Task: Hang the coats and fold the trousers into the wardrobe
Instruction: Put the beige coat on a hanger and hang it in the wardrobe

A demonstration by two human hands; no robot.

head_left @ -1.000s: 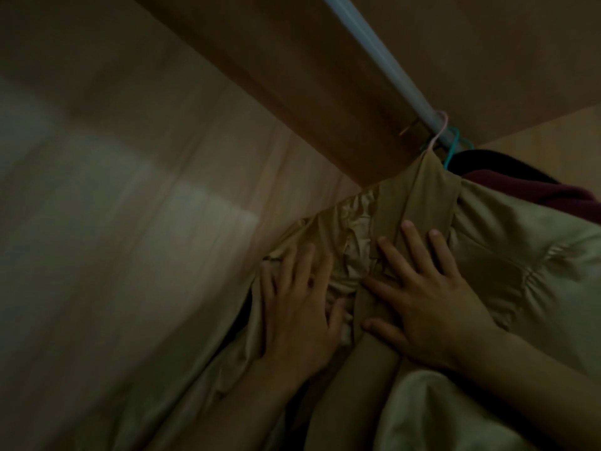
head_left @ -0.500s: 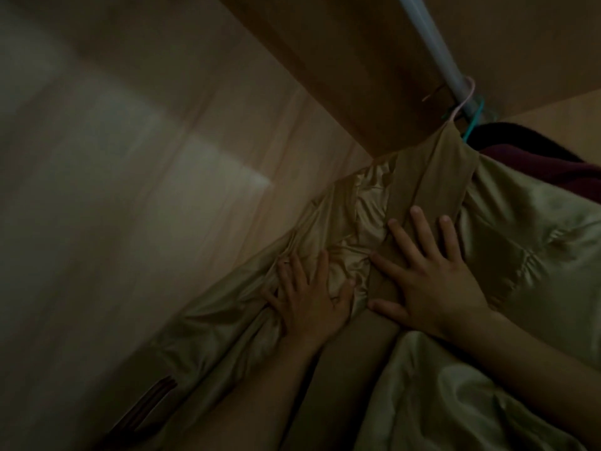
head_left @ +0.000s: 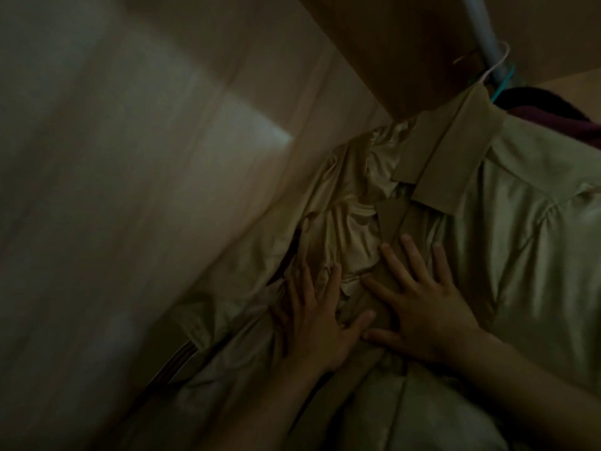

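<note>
A tan coat (head_left: 536, 222) hangs inside the wardrobe (head_left: 130, 190), at the right of the view and close against the wooden side panel. Its collar (head_left: 455, 151) sits just under the pink hanger (head_left: 499, 58), whose hook goes over the pale rail (head_left: 481, 27) at the far top right.

The left hand (head_left: 312, 323) lies flat on the bunched, glossy lining (head_left: 357, 206) at the coat's opening, fingers spread and holding nothing. The right hand (head_left: 422, 310) is flat as well, fingers wide and straight, pressing on the front edge just beside the left hand.

The cloth looks soft and light. The shiny lining creases easily and is probably slippery, so a flat palm would likely slide over it rather than drag it. The collar and front edge look firmer and matte. They seem the better places to take hold for squaring the coat on the hanger, or the shoulders near the hook.

By count there is one tan coat and one dark maroon garment (head_left: 549, 117) behind it. There are two hanger hooks, the pink one and a teal hanger (head_left: 505, 81), one rail and two hands. No trousers are in view. A striped edge at the near left is too dim to identify.
</note>
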